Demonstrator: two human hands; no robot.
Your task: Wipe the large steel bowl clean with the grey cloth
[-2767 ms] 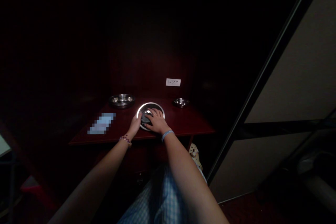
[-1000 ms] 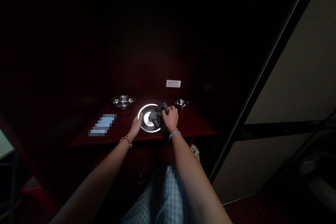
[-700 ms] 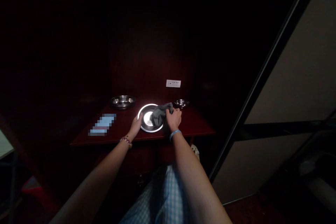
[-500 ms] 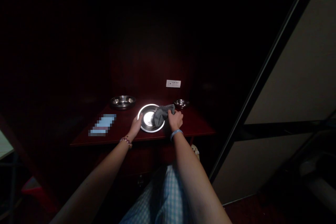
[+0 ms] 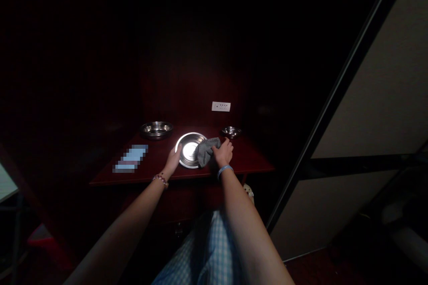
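Observation:
A shiny metal bowl (image 5: 190, 150), round and shallow, is tilted toward me above the front of the dark red desk (image 5: 245, 160). My left hand (image 5: 173, 159) grips its left rim, thumb on the inside. Bunched in my right hand (image 5: 223, 152) is a grey cloth (image 5: 206, 151), which covers the bowl's right rim and part of its inside. The right fingers are closed around the cloth's right end. Part of the bowl under the cloth is hidden.
At the back left of the desk stand wider metal dishes (image 5: 156, 130), seemingly stacked. A smaller metal bowl (image 5: 231, 132) is at the back right. A blurred-out flat item (image 5: 132, 159) lies at the left. A white socket (image 5: 221, 106) sits on the back wall.
My right hand has shifted slightly, and the cloth has moved a little down over the bowl's right rim. The left hand and the bowl stay nearly where they were.

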